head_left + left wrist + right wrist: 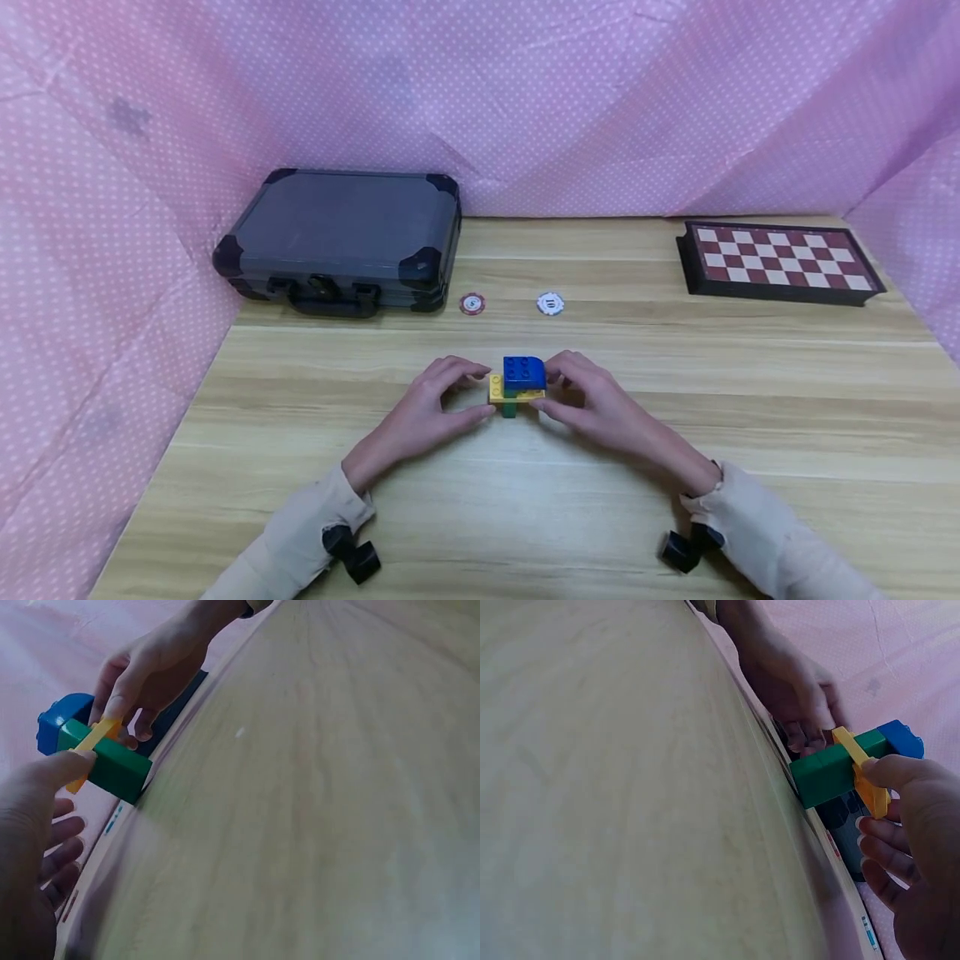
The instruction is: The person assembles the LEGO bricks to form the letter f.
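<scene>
Over the middle of the table stands an upright stack of toy building bricks: a blue curved brick on top, a long yellow brick crossing below it, and green bricks above and under the yellow one. My left hand pinches the yellow brick's left end, its thumb on the near side. At the opposite end my right hand pinches the same brick, with the thumb against it. In both wrist views the remaining fingers curl loosely beside the stack.
A grey case with black corners lies at the back left. Two poker chips, one red and one white, lie beyond the stack. A checkered board box sits at the back right. Pink dotted cloth hangs behind the table.
</scene>
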Demonstrator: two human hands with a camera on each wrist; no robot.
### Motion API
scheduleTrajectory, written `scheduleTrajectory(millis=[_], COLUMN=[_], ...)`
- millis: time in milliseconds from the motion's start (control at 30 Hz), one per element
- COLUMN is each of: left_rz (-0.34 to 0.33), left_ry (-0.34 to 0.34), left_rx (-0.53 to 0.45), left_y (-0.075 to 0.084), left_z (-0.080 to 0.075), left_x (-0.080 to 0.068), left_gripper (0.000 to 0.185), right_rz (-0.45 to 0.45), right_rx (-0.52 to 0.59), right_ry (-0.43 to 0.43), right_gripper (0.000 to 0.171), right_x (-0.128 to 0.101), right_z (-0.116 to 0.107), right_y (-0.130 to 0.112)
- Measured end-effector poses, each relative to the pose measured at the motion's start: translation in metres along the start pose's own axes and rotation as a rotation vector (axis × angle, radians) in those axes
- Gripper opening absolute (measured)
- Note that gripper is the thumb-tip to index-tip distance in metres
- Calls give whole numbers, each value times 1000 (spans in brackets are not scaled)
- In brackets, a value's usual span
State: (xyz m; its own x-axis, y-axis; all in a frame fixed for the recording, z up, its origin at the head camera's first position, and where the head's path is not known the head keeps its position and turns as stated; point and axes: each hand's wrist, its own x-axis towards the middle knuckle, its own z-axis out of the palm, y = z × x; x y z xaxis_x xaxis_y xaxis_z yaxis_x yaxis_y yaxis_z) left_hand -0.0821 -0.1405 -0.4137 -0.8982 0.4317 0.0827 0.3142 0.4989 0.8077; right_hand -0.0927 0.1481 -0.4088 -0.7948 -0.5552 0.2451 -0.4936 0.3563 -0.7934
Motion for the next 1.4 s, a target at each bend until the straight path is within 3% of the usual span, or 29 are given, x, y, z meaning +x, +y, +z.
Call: scheduleTrajectory(millis=[233,533,1233,1400], left_rz=[7,-22,-130,-130], left_ry=[33,47,109,126], left_rx=[-17,-5,7,2], left_y=[2,4,10,11], left_z=[3,6,11,11], left_x=[5,11,23,25], left_gripper=[35,40,34,32], right_rz=[-30,-27,48,56], right_rx=[-19,-138,-163,-169], right_ry=[37,100,131,144], right_gripper=[25,27,26,26], right_x=[3,5,16,20], right_z=[2,5,12,13], right_y=[1,-1,2,3])
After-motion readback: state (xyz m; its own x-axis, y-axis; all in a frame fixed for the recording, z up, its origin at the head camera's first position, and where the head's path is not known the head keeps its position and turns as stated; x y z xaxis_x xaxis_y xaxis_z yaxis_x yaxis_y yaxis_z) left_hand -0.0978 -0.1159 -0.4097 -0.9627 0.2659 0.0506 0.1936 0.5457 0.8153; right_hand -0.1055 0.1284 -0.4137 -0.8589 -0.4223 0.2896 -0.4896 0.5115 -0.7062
